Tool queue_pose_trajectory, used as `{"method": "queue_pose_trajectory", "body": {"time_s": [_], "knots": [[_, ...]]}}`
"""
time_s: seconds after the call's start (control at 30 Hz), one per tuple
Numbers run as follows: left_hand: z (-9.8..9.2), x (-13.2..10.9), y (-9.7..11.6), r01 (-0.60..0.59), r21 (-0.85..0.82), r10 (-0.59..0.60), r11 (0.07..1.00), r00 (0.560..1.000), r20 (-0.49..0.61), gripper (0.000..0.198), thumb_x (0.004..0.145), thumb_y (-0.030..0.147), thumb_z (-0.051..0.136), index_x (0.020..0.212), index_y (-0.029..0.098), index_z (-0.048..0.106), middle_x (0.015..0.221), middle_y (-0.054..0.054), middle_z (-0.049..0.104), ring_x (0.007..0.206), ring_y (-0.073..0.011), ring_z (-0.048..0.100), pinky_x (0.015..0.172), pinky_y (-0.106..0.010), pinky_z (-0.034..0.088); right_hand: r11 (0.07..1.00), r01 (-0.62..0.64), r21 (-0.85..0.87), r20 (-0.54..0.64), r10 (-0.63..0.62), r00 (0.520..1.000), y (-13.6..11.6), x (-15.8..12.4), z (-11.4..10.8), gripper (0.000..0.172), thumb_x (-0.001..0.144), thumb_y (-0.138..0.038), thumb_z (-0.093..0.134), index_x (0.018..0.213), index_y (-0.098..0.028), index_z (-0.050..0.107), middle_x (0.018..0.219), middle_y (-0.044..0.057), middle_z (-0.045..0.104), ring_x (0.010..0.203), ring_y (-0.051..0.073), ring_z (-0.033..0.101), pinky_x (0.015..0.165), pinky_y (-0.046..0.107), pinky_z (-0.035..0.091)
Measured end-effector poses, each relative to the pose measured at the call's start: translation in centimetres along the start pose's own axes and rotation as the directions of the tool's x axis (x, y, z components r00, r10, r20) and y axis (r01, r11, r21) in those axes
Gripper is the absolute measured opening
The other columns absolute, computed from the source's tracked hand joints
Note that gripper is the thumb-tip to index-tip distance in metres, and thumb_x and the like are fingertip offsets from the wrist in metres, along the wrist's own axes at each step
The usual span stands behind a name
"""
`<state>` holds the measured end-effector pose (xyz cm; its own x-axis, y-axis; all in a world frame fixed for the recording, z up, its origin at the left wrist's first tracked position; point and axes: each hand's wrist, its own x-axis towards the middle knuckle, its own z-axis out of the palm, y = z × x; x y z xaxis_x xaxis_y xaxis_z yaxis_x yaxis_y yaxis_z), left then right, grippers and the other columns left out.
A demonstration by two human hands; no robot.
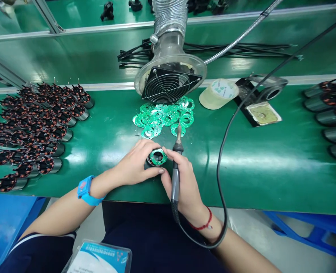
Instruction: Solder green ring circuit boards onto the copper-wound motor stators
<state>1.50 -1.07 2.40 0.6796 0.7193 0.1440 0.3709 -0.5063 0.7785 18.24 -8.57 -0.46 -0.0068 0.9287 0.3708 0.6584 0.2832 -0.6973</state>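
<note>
My left hand (135, 163) is closed around a small motor stator (156, 157) topped with a green ring-shaped circuit board, holding it upright on the green bench near the front edge. My right hand (182, 182) grips a soldering iron (175, 170) by its dark handle, and its fingertips also touch the stator's right side. The iron's tip points away from me, toward a heap of green ring boards (163, 115). The iron's black cord (223, 159) loops round my right wrist and runs up to the right.
Several copper-wound stators (39, 129) lie in rows at the left. A fume extractor fan (169, 81) stands behind the boards. A tape roll (219, 93), an iron stand with sponge (263, 110), and dark cylinders (331, 117) sit to the right.
</note>
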Motion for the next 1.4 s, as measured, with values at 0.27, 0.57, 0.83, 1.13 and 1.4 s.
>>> {"method": "queue_pose_trajectory", "body": {"time_s": [0.27, 0.57, 0.83, 1.13, 1.4], "knots": [[0.6, -0.1, 0.3, -0.063, 0.257, 0.056, 0.964, 0.998, 0.034, 0.031, 0.094, 0.024, 0.052, 0.123, 0.015, 0.054, 0.110, -0.013, 0.057, 0.103, -0.0247, 0.055, 0.089, -0.042, 0.051, 0.992, -0.066, 0.105, -0.114, 0.078, 0.990, 0.7, 0.3, 0.8, 0.052, 0.090, -0.015, 0.053, 0.137, -0.029, 0.037, 0.118, 0.008, 0.062, 0.108, 0.023, 0.062, 0.092, 0.047, 0.054], [0.0, -0.1, 0.7, -0.052, 0.246, 0.043, 0.968, 0.998, 0.042, 0.029, 0.095, 0.026, 0.051, 0.121, 0.014, 0.057, 0.103, -0.011, 0.059, 0.096, -0.0224, 0.058, 0.083, -0.038, 0.053, 0.993, 0.027, 0.113, -0.095, -0.016, 0.995, 0.6, 0.4, 0.1, 0.059, 0.084, -0.012, 0.058, 0.136, -0.029, 0.035, 0.099, 0.003, 0.056, 0.091, 0.019, 0.061, 0.083, 0.040, 0.056], [-0.4, -0.2, 0.9, -0.034, 0.290, 0.005, 0.956, 0.995, 0.098, 0.031, 0.094, 0.022, 0.050, 0.125, 0.017, 0.055, 0.110, -0.011, 0.060, 0.102, -0.0236, 0.058, 0.087, -0.041, 0.053, 0.999, -0.007, 0.054, -0.116, 0.013, 0.993, 0.7, 0.4, 0.8, 0.057, 0.084, -0.013, 0.056, 0.135, -0.028, 0.035, 0.091, 0.001, 0.061, 0.085, 0.020, 0.063, 0.081, 0.040, 0.054], [-1.1, -0.2, 0.8, -0.109, 0.291, 0.064, 0.950, 0.985, 0.160, 0.029, 0.094, 0.018, 0.047, 0.122, 0.018, 0.055, 0.127, -0.014, 0.055, 0.119, -0.0261, 0.053, 0.097, -0.046, 0.050, 0.998, -0.033, 0.061, -0.063, 0.037, 0.997, 0.9, 0.4, 0.5, 0.052, 0.087, -0.015, 0.055, 0.134, -0.028, 0.037, 0.092, 0.001, 0.066, 0.084, 0.020, 0.067, 0.081, 0.041, 0.053], [1.0, -0.1, -0.2, -0.082, 0.248, 0.095, 0.965, 0.995, -0.041, 0.034, 0.091, 0.017, 0.048, 0.125, 0.016, 0.042, 0.114, -0.014, 0.060, 0.106, -0.0255, 0.058, 0.090, -0.045, 0.052, 0.991, -0.081, 0.111, -0.037, 0.085, 0.996, 1.2, 0.1, 0.5, 0.045, 0.089, -0.019, 0.058, 0.130, -0.029, 0.043, 0.089, 0.001, 0.067, 0.083, 0.021, 0.067, 0.078, 0.040, 0.055]]}}
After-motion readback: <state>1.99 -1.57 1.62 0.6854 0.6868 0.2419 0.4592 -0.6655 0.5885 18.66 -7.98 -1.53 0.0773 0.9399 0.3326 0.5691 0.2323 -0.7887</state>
